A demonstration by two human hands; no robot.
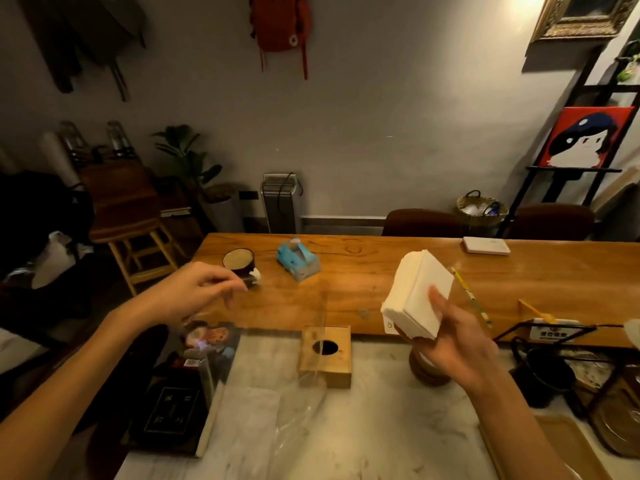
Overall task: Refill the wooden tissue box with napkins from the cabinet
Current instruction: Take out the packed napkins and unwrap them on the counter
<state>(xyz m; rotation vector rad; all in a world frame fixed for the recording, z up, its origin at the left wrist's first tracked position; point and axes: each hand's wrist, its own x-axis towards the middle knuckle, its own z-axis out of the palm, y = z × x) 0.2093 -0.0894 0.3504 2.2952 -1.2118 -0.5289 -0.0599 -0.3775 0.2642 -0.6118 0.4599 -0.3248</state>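
R hand (453, 344): raised over counter, fingers curled round a white napkin stack (417, 294), thumb across its front face, stack tilted, upper end toward wall. Small white tag w/ green mark at stack's lower L corner; too small to read.

L hand (194, 289): raised left of centre, palm down, fingertips pinched loosely together; appears to pinch clear plastic wrap (298, 410), film hanging down to counter, hard to tell for sure.

Box (325, 355): wood, square, round hole in top, upright on marble counter (363, 445), at edge where counter meets wood table (381, 271). Below and between both hands, touching neither. Film strip crosses in front of it.

On table: dark mug (239, 259) just beyond L hand; blue tissue pack (298, 263) near it; white flat pad (486, 245) at far R edge. Yellow-green strip (471, 294) just R of napkins, print unreadable.

Counter L: dark book (173, 414) w/ pale characters on cover, blurred, not legible; colourful printed item (211, 337) above it. Counter R: black wire rack (568, 344) w/ small white label, characters unreadable; dark pot (543, 375) beside it. Round wood base (429, 372) under R hand.

Back wall: red backpack (280, 22) hanging; heater (280, 202) on floor; red-ground painting (585, 136) on black shelf, R.
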